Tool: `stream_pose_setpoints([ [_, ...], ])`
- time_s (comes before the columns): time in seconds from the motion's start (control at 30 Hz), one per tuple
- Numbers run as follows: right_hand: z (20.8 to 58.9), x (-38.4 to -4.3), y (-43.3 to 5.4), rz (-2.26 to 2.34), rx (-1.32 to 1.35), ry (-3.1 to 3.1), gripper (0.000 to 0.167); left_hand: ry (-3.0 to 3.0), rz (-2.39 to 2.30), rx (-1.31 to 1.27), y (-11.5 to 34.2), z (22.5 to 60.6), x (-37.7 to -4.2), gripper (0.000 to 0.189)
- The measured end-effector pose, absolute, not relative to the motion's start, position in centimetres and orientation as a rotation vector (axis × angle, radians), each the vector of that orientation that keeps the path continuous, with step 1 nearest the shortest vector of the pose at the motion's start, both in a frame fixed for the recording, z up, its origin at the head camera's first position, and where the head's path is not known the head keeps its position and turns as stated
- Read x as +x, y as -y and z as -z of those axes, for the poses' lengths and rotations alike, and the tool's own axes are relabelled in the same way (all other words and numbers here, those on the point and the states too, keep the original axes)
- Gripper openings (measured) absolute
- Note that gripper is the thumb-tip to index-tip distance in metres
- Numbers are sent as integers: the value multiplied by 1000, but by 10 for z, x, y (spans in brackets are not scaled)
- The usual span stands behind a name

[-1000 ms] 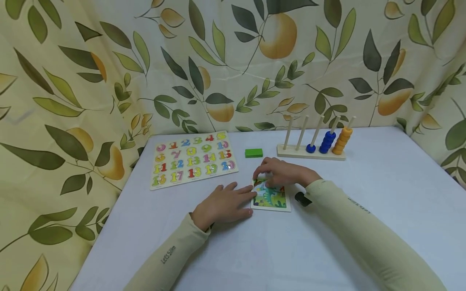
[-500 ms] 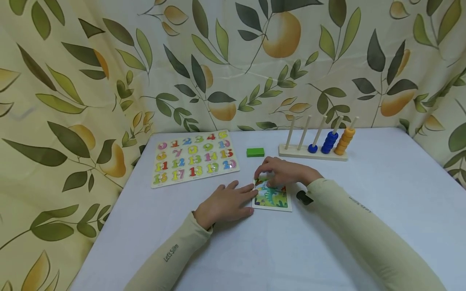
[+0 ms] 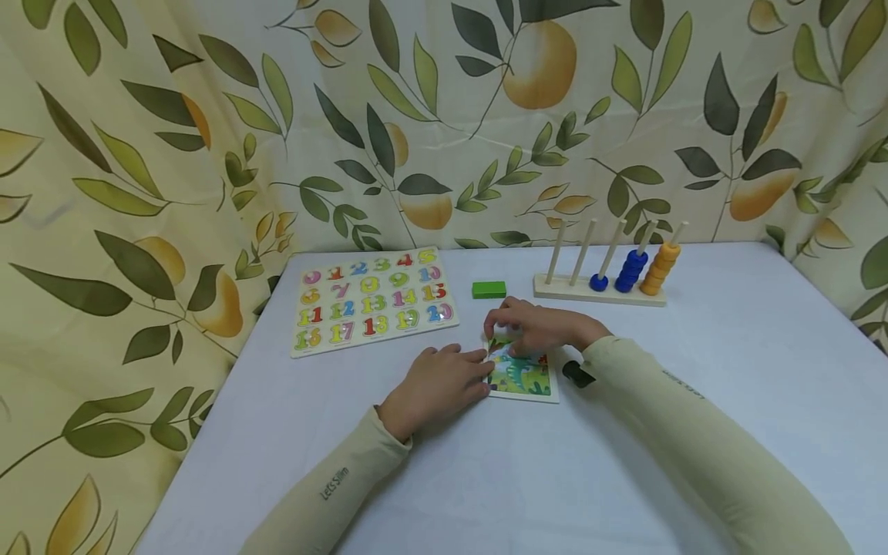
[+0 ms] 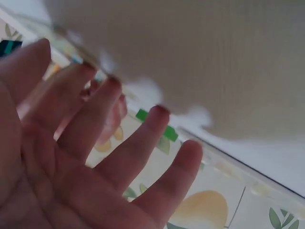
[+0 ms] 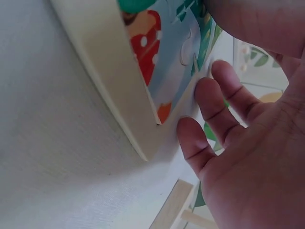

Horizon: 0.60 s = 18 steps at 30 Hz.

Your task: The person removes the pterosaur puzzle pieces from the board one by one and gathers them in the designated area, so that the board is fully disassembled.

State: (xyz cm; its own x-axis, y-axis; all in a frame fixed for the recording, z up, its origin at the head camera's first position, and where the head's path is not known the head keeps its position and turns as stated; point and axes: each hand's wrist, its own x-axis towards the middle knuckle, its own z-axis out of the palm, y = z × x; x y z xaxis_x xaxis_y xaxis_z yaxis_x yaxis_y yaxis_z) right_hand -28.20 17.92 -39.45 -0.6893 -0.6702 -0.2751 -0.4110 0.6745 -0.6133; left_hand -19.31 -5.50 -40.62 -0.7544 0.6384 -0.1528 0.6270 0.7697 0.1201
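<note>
A small jigsaw puzzle (image 3: pixel 522 383) with a dinosaur picture and a pale frame lies on the white table. My left hand (image 3: pixel 438 388) rests along its left edge with the fingers extended; the left wrist view shows them spread. Over the upper part of the puzzle, my right hand (image 3: pixel 539 325) bends its fingers and pinches a puzzle piece at the top left corner between thumb and forefinger. Most of that piece is hidden under the hand. In the right wrist view, the other fingertips (image 5: pixel 193 131) stand at the frame's far edge, and a piece seam looks slightly raised.
A green block (image 3: pixel 489 290) lies beyond the puzzle. To its left is a number board (image 3: pixel 375 304) with coloured numerals. At the back right stands a wooden peg counter (image 3: pixel 600 290) with blue and orange beads. A leaf-patterned curtain (image 3: pixel 416 116) hangs behind the table.
My left hand has drawn its fingers a little closer together at the puzzle's left edge. The right hand stays at the upper left corner. The whole view has shifted slightly.
</note>
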Motion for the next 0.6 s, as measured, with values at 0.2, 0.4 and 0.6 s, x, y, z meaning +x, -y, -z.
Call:
stream_pose_setpoints([
  [0.2,398,-281,-179,763,-919,-2411,35,-2840,-88,1050,52,408,-194,43],
  [0.4,401,-280,-179,741,-919,-2442,35,-2835,-93,1049,53,409,-195,44],
  [0.6,400,-278,-177,758,-929,-2460,34,-2844,-124,1069,53,409,-195,43],
])
